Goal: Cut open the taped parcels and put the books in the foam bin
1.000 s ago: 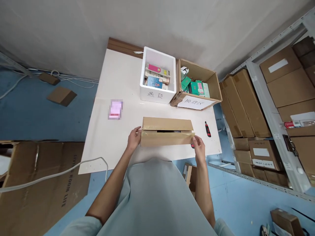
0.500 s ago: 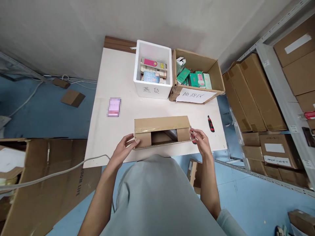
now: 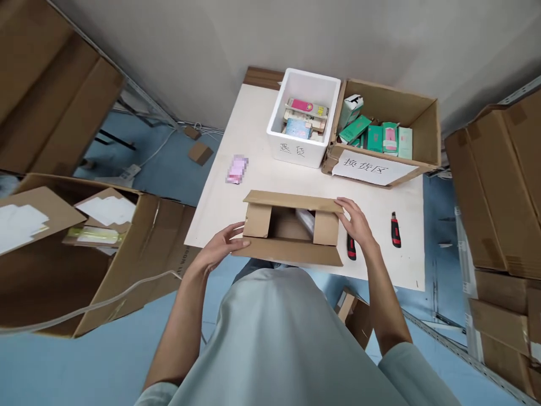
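A small cardboard box (image 3: 291, 251) is at the table's front edge, its long flaps spread apart and its short flaps folded over the ends of the opening. Inside shows part of something shiny and greyish (image 3: 305, 221), its kind unclear. My left hand (image 3: 223, 246) grips the box at its left end, thumb on the near flap. At the far right corner, my right hand (image 3: 355, 220) pinches the far flap. Just below that hand lies a red and black utility knife (image 3: 351, 248), partly covered by it. A second utility knife (image 3: 395, 231) lies farther right.
At the table's back stand a white foam box (image 3: 302, 149) and a larger carton (image 3: 406, 172), both holding small packages. A pixelated pinkish item (image 3: 237, 169) lies on the left of the white table (image 3: 224, 192). A large open carton (image 3: 139, 242) and a cable (image 3: 127, 294) are on my left.
The near flap has folded down toward me and the opening is wider. My right hand has moved from the box's right end up to the far flap. The view has swung left.
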A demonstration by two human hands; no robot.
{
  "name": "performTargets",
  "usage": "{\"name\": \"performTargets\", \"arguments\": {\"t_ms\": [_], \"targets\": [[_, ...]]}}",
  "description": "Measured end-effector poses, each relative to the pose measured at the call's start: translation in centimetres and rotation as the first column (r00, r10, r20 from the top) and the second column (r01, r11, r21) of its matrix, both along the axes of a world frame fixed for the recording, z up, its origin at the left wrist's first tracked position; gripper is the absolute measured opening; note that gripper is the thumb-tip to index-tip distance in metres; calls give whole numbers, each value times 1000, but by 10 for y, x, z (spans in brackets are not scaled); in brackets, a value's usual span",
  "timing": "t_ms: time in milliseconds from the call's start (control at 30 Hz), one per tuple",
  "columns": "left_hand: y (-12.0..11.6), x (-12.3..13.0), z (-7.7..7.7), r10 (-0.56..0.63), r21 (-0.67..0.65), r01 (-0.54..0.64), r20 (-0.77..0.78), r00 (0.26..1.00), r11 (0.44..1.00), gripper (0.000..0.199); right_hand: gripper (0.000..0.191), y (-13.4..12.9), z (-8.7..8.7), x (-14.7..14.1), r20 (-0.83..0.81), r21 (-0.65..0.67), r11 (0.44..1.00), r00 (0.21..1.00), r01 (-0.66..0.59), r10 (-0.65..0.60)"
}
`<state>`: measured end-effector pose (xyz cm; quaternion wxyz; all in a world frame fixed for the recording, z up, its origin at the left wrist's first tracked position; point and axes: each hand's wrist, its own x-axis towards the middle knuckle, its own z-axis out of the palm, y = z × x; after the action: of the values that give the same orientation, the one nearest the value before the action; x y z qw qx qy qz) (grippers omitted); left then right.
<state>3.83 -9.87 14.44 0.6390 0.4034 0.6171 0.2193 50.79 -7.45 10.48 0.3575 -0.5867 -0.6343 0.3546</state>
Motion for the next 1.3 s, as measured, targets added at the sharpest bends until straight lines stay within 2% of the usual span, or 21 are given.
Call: {"name": "performTargets", "arguments": {"t_ms": [67,167,267,333,367,500,567,633,700,800,867,900,933,1000,1100,1200,1300], "targets": [[-5,3,-8,-12,41,12,13,1000,999,113,42,14,-2,1,-41,13,1000,999,27,-26],[-10,9,-27,-39,103,45,-60,997,994,118,53,41,-12,-9,-149,-89,974,965,206,-218],[-10,14,-47,-36,154,58,-146,989,986,109,58,66,-27,-23,-164,-348,866,886,360,-435],[-8,16,-59,-11,204,50,-190,982,978,103,52,77,-35,-29,-132,-463,799,861,384,-490],[-7,16,-63,0,226,52,-222,975,973,99,48,80,-38,-30,-119,-485,785,860,386,-496],[-2,12,-75,36,286,89,-404,914,954,79,32,84,-39,-30,-65,-484,768,857,421,-511],[-2,9,-78,28,305,117,-431,902,945,75,26,84,-34,-31,-23,-438,767,848,468,-530],[-3,7,-79,-2,326,162,-439,898,931,81,32,84,-26,-35,18,-358,771,829,527,-559],[-5,8,-77,-24,370,230,-485,874,900,100,36,81,-16,-41,63,-220,799,825,560,-561],[-5,17,-68,-38,440,367,-597,801,819,122,33,64,2,-57,194,102,875,853,473,-484],[-3,32,-57,-63,479,467,-645,761,744,119,33,45,14,-72,285,260,898,860,355,-423],[0,42,-51,-84,501,515,-655,751,695,115,33,34,19,-80,309,284,910,869,304,-386],[4,54,-45,-116,524,562,-657,745,640,111,34,24,22,-88,326,276,927,883,252,-337],[16,82,-35,-207,555,643,-650,731,528,100,32,5,26,-102,347,201,975,923,97,-163],[42,130,-28,-310,544,742,-681,663,392,82,23,-13,24,-113,329,88,994,943,-71,38],[71,173,-26,-357,436,848,-774,524,301,78,26,-24,25,-107,288,62,997,957,-38,19],[89,202,-23,-376,254,931,-862,340,261,64,30,-37,32,-89,279,93,994,957,59,-83]]}}
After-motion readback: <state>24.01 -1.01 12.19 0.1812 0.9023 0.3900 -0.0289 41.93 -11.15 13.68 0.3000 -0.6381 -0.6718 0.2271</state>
